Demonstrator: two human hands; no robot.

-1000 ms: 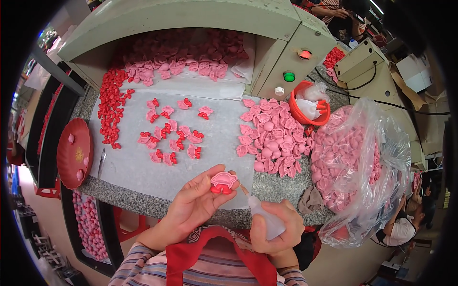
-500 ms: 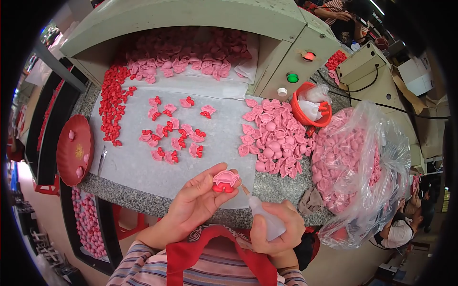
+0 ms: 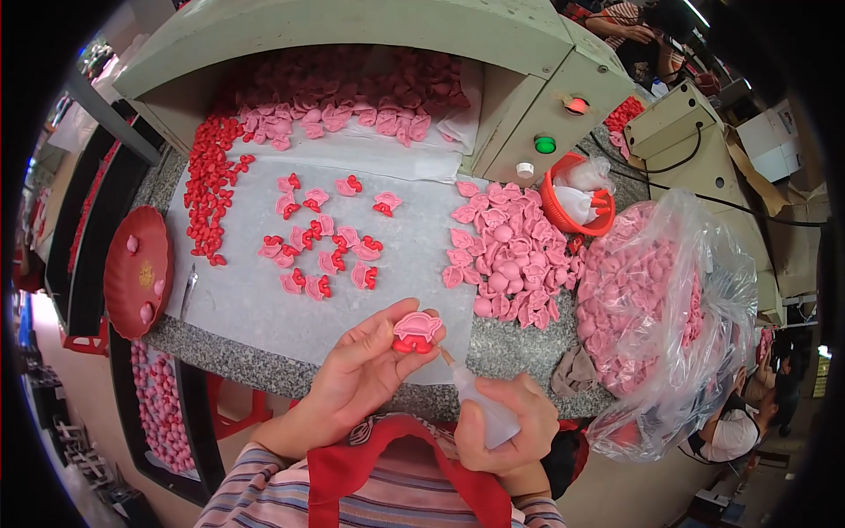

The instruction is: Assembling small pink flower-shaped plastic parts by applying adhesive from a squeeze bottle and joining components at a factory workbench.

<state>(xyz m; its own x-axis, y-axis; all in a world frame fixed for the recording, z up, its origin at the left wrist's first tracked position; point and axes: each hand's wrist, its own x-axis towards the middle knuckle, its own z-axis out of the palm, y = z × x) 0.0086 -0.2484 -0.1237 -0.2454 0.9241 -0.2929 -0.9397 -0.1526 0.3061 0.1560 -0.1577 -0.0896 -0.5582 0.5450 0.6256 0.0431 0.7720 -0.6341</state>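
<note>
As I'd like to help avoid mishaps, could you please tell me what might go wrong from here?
The squeeze bottle in the right grip has its nozzle close to the left grip, so any contents could land there. The small pink-and-red piece sits at the end of the left grip and might slip. The metal tool lies near the counter's front edge and could get knocked off.

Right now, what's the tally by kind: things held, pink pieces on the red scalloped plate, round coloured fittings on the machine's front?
Pink-and-red moulded piece in left hand: 1
Translucent squeeze bottle in right hand: 1
Small pink pieces on red scalloped plate: 3
Round fittings on pale-green machine: 3
Total: 8
</note>
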